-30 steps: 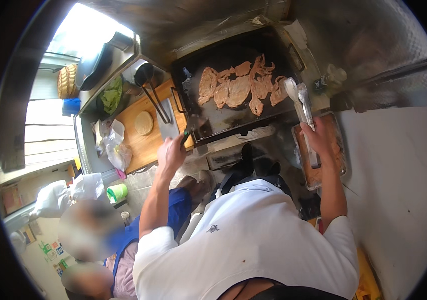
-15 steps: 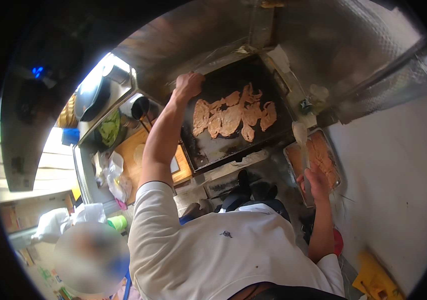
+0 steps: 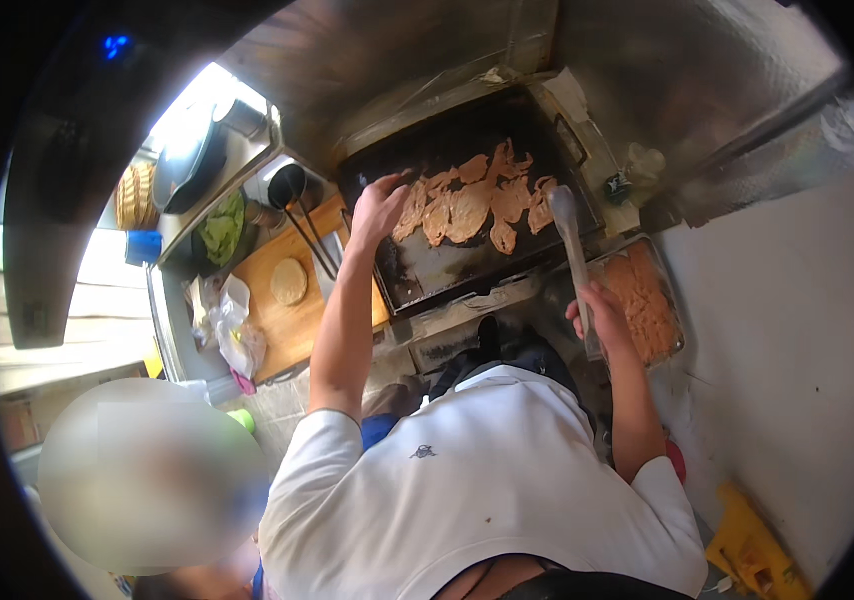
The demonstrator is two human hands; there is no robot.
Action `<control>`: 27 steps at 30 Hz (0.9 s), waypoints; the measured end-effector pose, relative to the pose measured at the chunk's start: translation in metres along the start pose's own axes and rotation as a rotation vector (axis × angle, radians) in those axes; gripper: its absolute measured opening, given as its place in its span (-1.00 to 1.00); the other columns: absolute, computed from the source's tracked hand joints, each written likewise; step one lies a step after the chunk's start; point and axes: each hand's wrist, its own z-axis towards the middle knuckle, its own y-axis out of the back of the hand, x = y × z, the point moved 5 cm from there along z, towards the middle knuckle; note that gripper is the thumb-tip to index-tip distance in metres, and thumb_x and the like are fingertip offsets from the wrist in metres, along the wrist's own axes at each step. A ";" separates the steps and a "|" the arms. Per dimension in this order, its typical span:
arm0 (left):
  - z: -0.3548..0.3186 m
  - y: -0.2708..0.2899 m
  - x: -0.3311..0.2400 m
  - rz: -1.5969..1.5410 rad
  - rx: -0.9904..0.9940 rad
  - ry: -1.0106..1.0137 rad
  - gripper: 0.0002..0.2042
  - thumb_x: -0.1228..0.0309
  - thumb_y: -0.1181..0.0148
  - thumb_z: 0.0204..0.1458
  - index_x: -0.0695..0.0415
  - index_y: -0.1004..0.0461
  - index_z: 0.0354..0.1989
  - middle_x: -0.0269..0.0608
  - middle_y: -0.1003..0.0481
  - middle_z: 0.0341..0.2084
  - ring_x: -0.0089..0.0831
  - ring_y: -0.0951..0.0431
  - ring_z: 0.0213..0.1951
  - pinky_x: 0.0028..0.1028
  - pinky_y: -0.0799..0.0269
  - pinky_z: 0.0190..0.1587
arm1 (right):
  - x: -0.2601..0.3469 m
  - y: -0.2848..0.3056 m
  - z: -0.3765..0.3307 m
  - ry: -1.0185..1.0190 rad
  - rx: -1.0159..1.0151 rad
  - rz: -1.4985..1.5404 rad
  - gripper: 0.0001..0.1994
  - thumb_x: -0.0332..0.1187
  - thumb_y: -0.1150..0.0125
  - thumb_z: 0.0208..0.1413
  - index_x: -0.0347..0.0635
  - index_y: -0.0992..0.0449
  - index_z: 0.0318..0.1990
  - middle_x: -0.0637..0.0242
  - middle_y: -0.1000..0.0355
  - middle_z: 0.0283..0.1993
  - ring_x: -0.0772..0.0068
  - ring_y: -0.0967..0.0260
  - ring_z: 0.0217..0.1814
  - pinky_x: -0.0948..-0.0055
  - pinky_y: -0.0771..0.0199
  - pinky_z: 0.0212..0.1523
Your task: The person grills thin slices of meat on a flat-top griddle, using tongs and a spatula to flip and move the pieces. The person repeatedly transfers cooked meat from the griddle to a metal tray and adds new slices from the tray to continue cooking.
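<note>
My left hand (image 3: 379, 210): half open over the griddle (image 3: 427, 275), nothing visible in it; bare fingers might burn on hot metal if I dip too low.
My right hand (image 3: 602, 322): wrapped around the tongs (image 3: 573, 245), tips by the rightmost slice; a loose grip could drop them.
Meat slices (image 3: 468, 210): bunched on the griddle; tugging one could tear its neighbour.
Tray (image 3: 678, 322): just beside my right hand; a careless wrist might knock it.
</note>
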 end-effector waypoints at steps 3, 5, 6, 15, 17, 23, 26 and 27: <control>-0.069 0.014 0.012 -0.362 0.009 0.371 -0.53 0.13 0.01 0.31 0.30 -0.47 0.14 -0.17 -0.62 -0.51 -0.57 -0.44 -0.66 -0.54 -0.34 -0.59 | 0.006 -0.022 0.051 0.087 0.033 -0.393 -0.68 -0.11 -0.13 0.30 -0.22 -0.55 -0.16 0.21 -0.54 -0.43 0.40 -0.43 -0.57 0.39 -0.45 -0.49; -0.109 0.015 0.027 -0.415 -0.078 0.484 -0.55 0.13 0.09 0.35 0.29 -0.46 0.10 -0.17 -0.61 -0.52 -0.54 -0.45 -0.66 -0.53 -0.34 -0.60 | 0.021 -0.056 0.084 0.225 0.069 -0.680 -0.66 -0.12 -0.16 0.25 -0.29 -0.55 -0.19 0.08 -0.55 -0.44 0.11 -0.50 -0.50 0.22 -0.52 -0.39; -0.121 0.010 0.038 -0.452 -0.092 0.514 -0.56 0.13 0.12 0.36 0.29 -0.46 0.09 -0.17 -0.61 -0.53 -0.54 -0.45 -0.66 -0.52 -0.34 -0.60 | 0.023 -0.070 0.104 0.339 0.092 -0.825 -0.65 -0.13 -0.17 0.22 -0.32 -0.55 -0.19 -0.02 -0.55 -0.43 -0.06 -0.53 -0.46 0.11 -0.55 -0.34; -0.139 -0.006 0.035 0.117 -0.217 0.514 -0.56 0.17 0.05 0.31 0.36 -0.53 -0.04 0.42 -0.57 -0.23 0.34 -0.55 -0.04 0.03 -0.43 0.01 | 0.036 -0.150 0.196 0.501 0.172 -1.346 -0.68 -0.26 -0.12 0.06 -0.36 -0.61 -0.19 -0.16 -0.59 -0.36 -0.18 -0.59 -0.32 -0.03 -0.60 -0.24; -0.144 -0.003 0.040 0.053 -0.296 0.551 -0.56 0.17 0.04 0.31 0.37 -0.53 -0.03 0.41 -0.57 -0.23 0.31 -0.56 -0.05 0.01 -0.44 0.01 | 0.032 -0.158 0.210 0.525 0.185 -1.253 -0.65 -0.21 -0.11 0.07 -0.39 -0.57 -0.22 -0.23 -0.56 -0.30 -0.23 -0.57 -0.25 -0.07 -0.57 -0.19; -0.145 -0.018 0.075 0.091 -0.301 0.476 -0.52 0.13 0.05 0.32 0.39 -0.50 0.02 0.06 -0.59 -0.49 -0.20 -0.64 -0.46 -0.26 -0.49 -0.32 | 0.043 -0.198 0.218 0.503 0.282 -1.235 -0.65 -0.22 -0.09 0.05 -0.37 -0.62 -0.24 -0.16 -0.59 -0.32 -0.19 -0.60 -0.26 -0.01 -0.60 -0.18; -0.155 -0.015 0.074 0.018 -0.328 0.515 -0.53 0.14 0.04 0.31 0.39 -0.50 0.00 0.07 -0.59 -0.49 -0.21 -0.63 -0.46 -0.26 -0.50 -0.31 | 0.039 -0.199 0.232 0.493 0.256 -1.273 -0.66 -0.23 -0.09 0.03 -0.36 -0.64 -0.26 -0.16 -0.60 -0.31 -0.17 -0.60 -0.27 -0.01 -0.59 -0.19; -0.155 -0.014 0.068 0.065 -0.287 0.545 -0.55 0.15 0.04 0.30 0.36 -0.50 0.01 0.19 -0.61 -0.41 -0.02 -0.67 -0.36 -0.15 -0.52 -0.21 | 0.042 -0.194 0.235 0.512 0.208 -1.281 -0.66 -0.24 -0.09 0.03 -0.36 -0.64 -0.26 -0.17 -0.60 -0.31 -0.16 -0.60 -0.27 -0.01 -0.59 -0.20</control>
